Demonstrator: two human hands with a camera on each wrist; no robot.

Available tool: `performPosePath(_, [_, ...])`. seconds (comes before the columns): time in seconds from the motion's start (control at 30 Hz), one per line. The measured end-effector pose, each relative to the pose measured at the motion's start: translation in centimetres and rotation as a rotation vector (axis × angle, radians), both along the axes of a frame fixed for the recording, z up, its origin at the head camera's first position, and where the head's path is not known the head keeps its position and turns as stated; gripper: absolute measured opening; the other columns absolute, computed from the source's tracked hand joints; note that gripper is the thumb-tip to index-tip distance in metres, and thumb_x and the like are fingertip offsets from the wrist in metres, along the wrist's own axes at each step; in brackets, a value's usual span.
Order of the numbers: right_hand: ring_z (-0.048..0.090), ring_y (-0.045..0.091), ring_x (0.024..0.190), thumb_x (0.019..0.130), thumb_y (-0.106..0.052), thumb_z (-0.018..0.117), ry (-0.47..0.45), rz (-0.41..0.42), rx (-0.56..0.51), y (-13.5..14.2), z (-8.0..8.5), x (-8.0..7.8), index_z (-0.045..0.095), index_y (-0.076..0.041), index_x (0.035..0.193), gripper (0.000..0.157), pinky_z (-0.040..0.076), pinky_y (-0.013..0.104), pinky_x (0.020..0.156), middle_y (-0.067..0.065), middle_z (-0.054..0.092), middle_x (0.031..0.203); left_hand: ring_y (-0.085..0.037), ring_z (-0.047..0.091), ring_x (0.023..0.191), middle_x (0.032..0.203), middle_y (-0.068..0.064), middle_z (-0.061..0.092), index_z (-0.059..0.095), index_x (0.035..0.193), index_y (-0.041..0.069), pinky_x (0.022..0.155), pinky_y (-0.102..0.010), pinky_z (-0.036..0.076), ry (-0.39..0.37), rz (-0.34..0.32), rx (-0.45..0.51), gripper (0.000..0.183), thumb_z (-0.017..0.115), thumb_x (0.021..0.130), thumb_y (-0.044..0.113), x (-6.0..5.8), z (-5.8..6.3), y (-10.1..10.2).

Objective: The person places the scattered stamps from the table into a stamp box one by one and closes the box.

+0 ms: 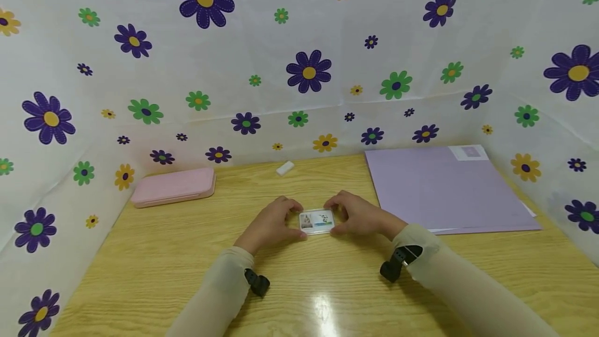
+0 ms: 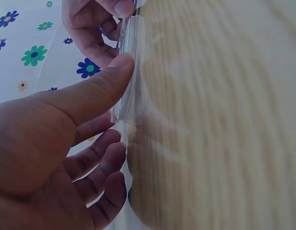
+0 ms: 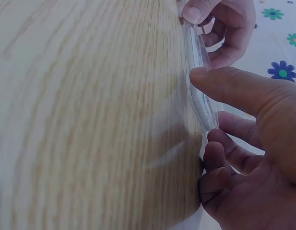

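A small flat clear plastic case (image 1: 317, 221) with a printed picture card showing inside lies at the middle of the wooden table. My left hand (image 1: 277, 224) grips its left end between thumb and fingers. The right hand (image 1: 357, 216) holds the opposite end in the same way. Seen edge-on in the left wrist view, the case (image 2: 129, 43) is thin, with the left thumb against its near edge. In the right wrist view the right thumb touches the long edge of the case (image 3: 198, 93), low over the table.
A pink case (image 1: 174, 187) lies at the back left of the wooden table (image 1: 178, 254). Behind the hands is a small white block (image 1: 285, 168). A large purple folder (image 1: 440, 189) covers the back right. Flower-printed white cloth (image 1: 262, 51) encloses the back and sides.
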State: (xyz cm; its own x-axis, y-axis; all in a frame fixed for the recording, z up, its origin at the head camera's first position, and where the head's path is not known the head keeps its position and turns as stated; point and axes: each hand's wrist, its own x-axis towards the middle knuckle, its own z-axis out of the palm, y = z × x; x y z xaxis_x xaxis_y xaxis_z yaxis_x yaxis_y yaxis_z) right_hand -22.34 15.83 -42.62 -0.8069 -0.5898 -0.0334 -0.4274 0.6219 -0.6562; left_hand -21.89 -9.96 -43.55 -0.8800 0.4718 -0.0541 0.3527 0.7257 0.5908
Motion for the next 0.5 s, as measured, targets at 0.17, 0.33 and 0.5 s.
performPosePath(0.17, [0.047, 0.017, 0.08, 0.081, -0.018, 0.084, -0.011, -0.004, -0.007, -0.14, 0.03, 0.07, 0.061, -0.004, 0.127, 0.053, 0.041, 0.031, 0.07, 0.007, 0.053, 0.106, -0.018, 0.052, 0.097, 0.115, -0.001, 0.054, 0.062, 0.125, 0.014, 0.091, -0.038, 0.044, -0.005, 0.006, -0.002, 0.057, 0.086, 0.077, 0.035, 0.01, 0.01, 0.01])
performPosePath(0.33, [0.047, 0.017, 0.08, 0.08, -0.017, 0.084, -0.015, -0.01, -0.002, -0.13, 0.08, 0.09, 0.06, -0.004, 0.127, 0.054, 0.041, 0.031, 0.07, 0.006, 0.054, 0.108, -0.017, 0.051, 0.094, 0.113, -0.001, 0.054, 0.061, 0.126, 0.014, 0.089, -0.038, 0.044, -0.012, 0.005, 0.003, 0.057, 0.086, 0.078, 0.034, -0.02, -0.07, 0.07])
performPosePath(0.5, [0.048, 0.018, 0.081, 0.079, -0.018, 0.085, -0.012, -0.016, 0.007, -0.05, -0.01, -0.03, 0.062, -0.005, 0.125, 0.053, 0.041, 0.031, 0.07, 0.005, 0.054, 0.106, -0.017, 0.052, 0.096, 0.115, -0.001, 0.054, 0.062, 0.125, 0.014, 0.091, -0.038, 0.044, -0.012, 0.012, -0.004, 0.057, 0.086, 0.077, 0.033, 0.04, 0.07, 0.3])
